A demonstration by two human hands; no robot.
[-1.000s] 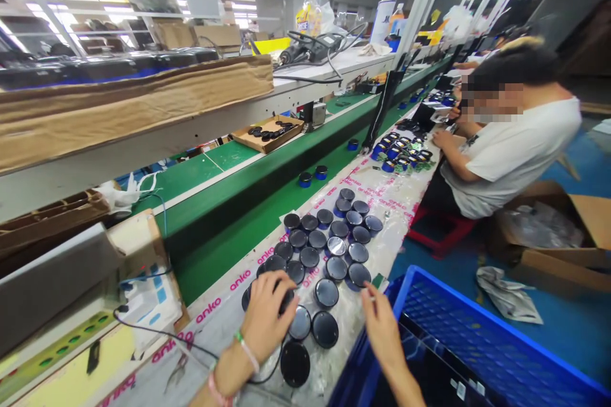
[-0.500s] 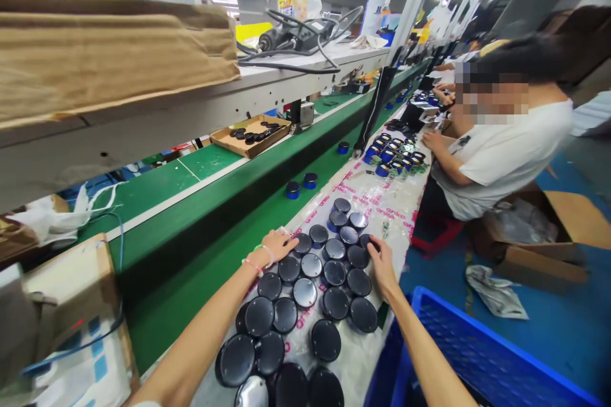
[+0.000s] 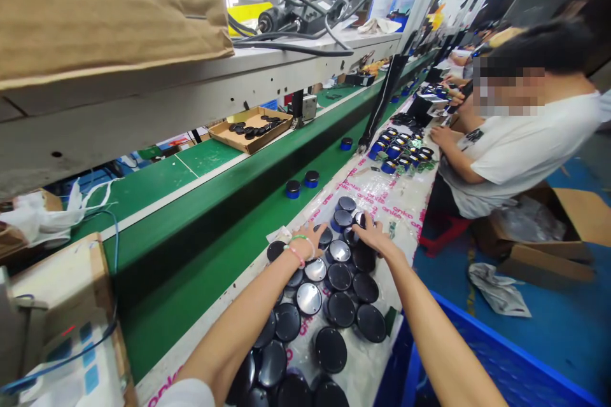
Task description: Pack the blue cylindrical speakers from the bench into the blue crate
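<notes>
Several round black-topped pieces [image 3: 331, 350] stand close together on a bench covered with pink-printed plastic [image 3: 377, 200]. My left hand [image 3: 308, 240], with bracelets at the wrist, lies over the left side of the group, fingers at a black-topped piece [image 3: 324, 236]. At the far right of the group my right hand [image 3: 372, 233] has its fingers curved round a piece [image 3: 359, 220] near the top. Some of the pieces show blue sides. Whether either hand grips its piece firmly is hard to tell.
A green conveyor [image 3: 229, 235] with blue-and-black pieces [image 3: 293, 189] runs along the left. Above it is a shelf [image 3: 181, 89] with a cardboard box [image 3: 114, 13]. A person in a white shirt [image 3: 525, 133] sits at the right, near a blue crate [image 3: 501, 356].
My left hand has moved right, further over the pieces. My right hand has moved up and slightly left to a farther piece. The camera view has shifted a little.
</notes>
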